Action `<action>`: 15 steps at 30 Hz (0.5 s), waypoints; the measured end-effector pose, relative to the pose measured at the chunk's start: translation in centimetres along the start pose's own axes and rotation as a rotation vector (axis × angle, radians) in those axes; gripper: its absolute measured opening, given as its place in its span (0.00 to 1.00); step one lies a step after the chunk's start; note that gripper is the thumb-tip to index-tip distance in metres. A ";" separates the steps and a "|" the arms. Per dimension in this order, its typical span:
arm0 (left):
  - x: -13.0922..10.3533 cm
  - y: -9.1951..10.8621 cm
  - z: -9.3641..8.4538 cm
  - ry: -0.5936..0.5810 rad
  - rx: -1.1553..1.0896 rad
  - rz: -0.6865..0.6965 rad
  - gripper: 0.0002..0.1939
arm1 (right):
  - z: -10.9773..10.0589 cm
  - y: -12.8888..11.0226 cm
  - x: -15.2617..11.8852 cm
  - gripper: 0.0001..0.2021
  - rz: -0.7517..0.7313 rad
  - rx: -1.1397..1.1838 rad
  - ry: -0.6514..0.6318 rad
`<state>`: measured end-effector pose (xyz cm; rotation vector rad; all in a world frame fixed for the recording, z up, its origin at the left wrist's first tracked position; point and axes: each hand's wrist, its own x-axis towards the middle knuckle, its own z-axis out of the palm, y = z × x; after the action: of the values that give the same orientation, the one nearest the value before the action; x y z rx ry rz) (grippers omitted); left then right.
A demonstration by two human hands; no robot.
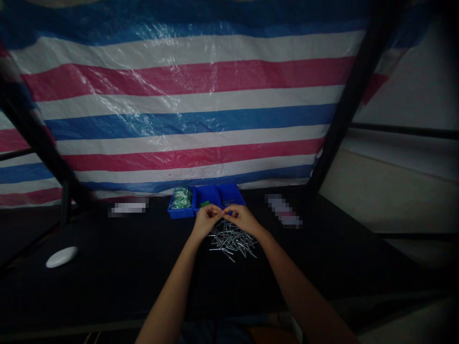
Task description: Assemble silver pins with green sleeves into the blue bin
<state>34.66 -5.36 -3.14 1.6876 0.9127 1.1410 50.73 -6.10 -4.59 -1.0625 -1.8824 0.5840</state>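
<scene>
My left hand (207, 220) and my right hand (241, 218) meet fingertip to fingertip just in front of the blue bins. Both are closed in a pinch; whatever sits between the fingers is too small to make out. Below them, on the black table, lies a loose pile of thin silvery metal rods (234, 241), perhaps screws or nails. Behind the hands stand a left blue bin (181, 215) with green items in clear plastic bags (181, 197), a middle bin (205, 192) with a little green in it, and a right bin (231, 190) holding a few thin metal pieces.
A white rounded object like a computer mouse (62, 257) lies at the left of the black table (136, 277). Blurred-out flat items lie at the back left (129, 207) and right (284, 210). A striped plastic sheet (193, 114) hangs behind, between dark frame posts.
</scene>
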 end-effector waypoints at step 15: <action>0.3 0.3 -0.9 0.175 -0.049 0.028 0.12 | -0.7 -0.2 0.1 0.14 0.217 0.337 -0.108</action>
<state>33.95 -4.92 -2.57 1.5843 0.9633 1.3351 51.22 -6.13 -4.01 -1.0312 -1.6908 1.0615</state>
